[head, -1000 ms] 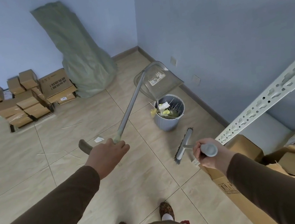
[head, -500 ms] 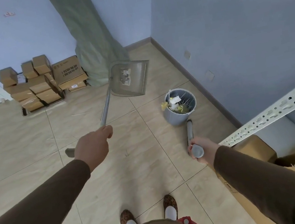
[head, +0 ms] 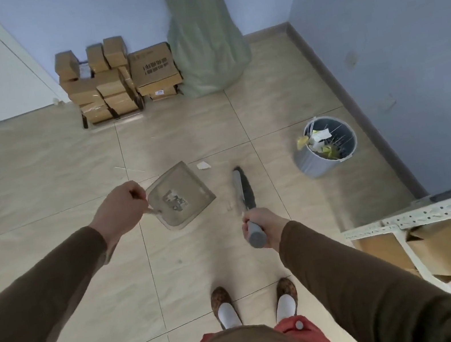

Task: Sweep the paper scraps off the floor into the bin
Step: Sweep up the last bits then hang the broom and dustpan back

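— What are the hands doing?

— The left hand (head: 118, 209) has its fingers curled round the handle of a clear plastic dustpan (head: 181, 198), which is held low over the tiled floor (head: 39, 179), its open edge toward the far wall. I cannot tell whether the pan touches the tiles. The right hand (head: 263, 229) grips the grey handle of a broom (head: 242, 189), fingers wrapped round it near the top end; the brush head points away from the person and sits just to the right of the dustpan.

— And the paper scraps?

— One white paper scrap (head: 203, 165) lies on the floor just beyond the dustpan's far right corner, between pan and brush head. A thin pale strip (head: 129, 169) lies on the tiles to the left of the pan. Something pale and grey shows through the dustpan's clear base; whether that is a label or litter I cannot tell.

— Where is the bin?

— The grey bin (head: 324, 150) stands well to the right of the broom, near the blue wall, with yellow and white scraps inside it.

— Anything else around?

— A stack of cardboard boxes (head: 115, 81) against the far wall, a green sack (head: 204, 39) leaning in beside them, and a white metal shelf frame (head: 436, 213) at the right with more cartons under it. The person's patterned shoes (head: 221, 298) are at the bottom.
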Tool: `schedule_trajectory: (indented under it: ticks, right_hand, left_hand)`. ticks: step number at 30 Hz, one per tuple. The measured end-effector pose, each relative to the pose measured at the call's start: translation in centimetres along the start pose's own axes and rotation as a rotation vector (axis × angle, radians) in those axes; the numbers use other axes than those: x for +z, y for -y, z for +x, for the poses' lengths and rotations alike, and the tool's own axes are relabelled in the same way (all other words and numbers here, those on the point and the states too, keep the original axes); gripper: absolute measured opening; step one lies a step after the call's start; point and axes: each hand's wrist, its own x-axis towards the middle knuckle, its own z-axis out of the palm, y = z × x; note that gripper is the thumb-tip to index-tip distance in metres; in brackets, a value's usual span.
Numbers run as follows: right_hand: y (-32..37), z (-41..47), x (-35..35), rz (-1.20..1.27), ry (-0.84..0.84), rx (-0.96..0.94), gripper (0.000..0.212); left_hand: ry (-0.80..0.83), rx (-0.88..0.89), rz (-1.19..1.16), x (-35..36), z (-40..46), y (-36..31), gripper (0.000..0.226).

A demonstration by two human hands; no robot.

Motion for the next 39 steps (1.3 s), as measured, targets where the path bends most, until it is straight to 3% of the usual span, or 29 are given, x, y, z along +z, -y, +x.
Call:
schedule_trajectory:
  ticks: [4, 9, 12, 16, 21, 25, 28, 33, 39]
  right_hand:
    - [1.1, 0.5, 1.0, 0.143, 0.143, 0.030, 0.006]
    - [1.4, -0.4, 0.9, 0.231, 0.195, 0.039, 0.017]
    - [2.4, -1.2, 1.5, 0.056, 0.120, -0.049, 0.005]
    - [6.1, 0.0, 3.3, -0.280, 0.008, -0.192, 0.030]
    - [12.4, 6.1, 6.7, -0.580, -0.033, -0.292, 0.038]
    - [15.7, 11.0, 10.1, -0.791, -0.050, -0.277, 0.043]
    - [14.1, 12.3, 12.7, -0.890, -0.025, -0.223, 0.051]
    - [9.4, 8.5, 13.8, -0.753, 0.078, -0.102, 0.043]
    - [13.3, 3.8, 11.6, -0.627, 0.128, -0.169, 0.039]
  left_hand:
    - [0.059, -0.103, -0.085, -4.5, 1.0, 2.1, 0.013]
    - [0.131, -0.216, -0.238, -7.9, 2.1, 4.5, 0.012]
    - [0.171, -0.288, -0.332, -9.1, 3.0, 6.2, 0.015]
    - [0.165, -0.335, -0.411, -10.3, 4.0, 7.7, 0.015]
    - [0.161, -0.455, -0.416, -11.6, 5.2, 9.4, 0.021]
    - [0.139, -0.475, -0.316, -11.7, 6.1, 10.5, 0.030]
    - [0.141, -0.501, -0.307, -11.4, 6.8, 11.1, 0.031]
    - [0.112, -0.536, -0.328, -11.4, 7.2, 10.7, 0.029]
    - [0.065, -0.602, -0.418, -12.7, 7.4, 11.3, 0.036]
